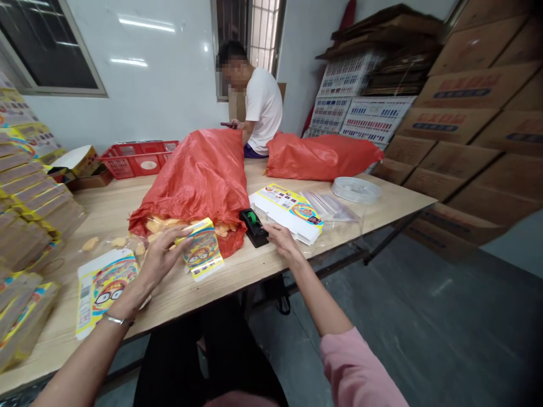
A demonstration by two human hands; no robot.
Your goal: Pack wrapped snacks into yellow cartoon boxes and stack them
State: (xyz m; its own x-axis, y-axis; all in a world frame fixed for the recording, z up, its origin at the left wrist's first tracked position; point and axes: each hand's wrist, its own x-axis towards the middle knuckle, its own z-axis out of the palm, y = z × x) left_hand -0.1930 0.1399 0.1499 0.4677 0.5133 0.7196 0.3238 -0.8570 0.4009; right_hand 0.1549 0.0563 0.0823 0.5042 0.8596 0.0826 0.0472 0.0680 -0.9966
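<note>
My left hand point(165, 254) holds a small yellow printed box point(203, 251) by its upper left edge, tilted above the table. At the near end of a black tape dispenser point(255, 229) with a green core is my right hand point(282, 242), its fingers at the dispenser's right side; what they grip is too small to tell. Behind the small box, a red sack point(199, 175) lies open with wrapped yellowish pieces point(156, 224) at its mouth. A flattened printed carton point(106, 288) rests under my left forearm. More flat cartons point(288, 212) lie right of the dispenser.
Stacked yellow boxes point(29, 192) line the left side. A red basket point(138, 160) stands at the back. Another red sack point(318, 157) lies near a seated person point(263, 102) holding a phone. Clear bags point(328, 206) and a round plastic container point(356, 189) sit at right, before brown cartons point(460, 124).
</note>
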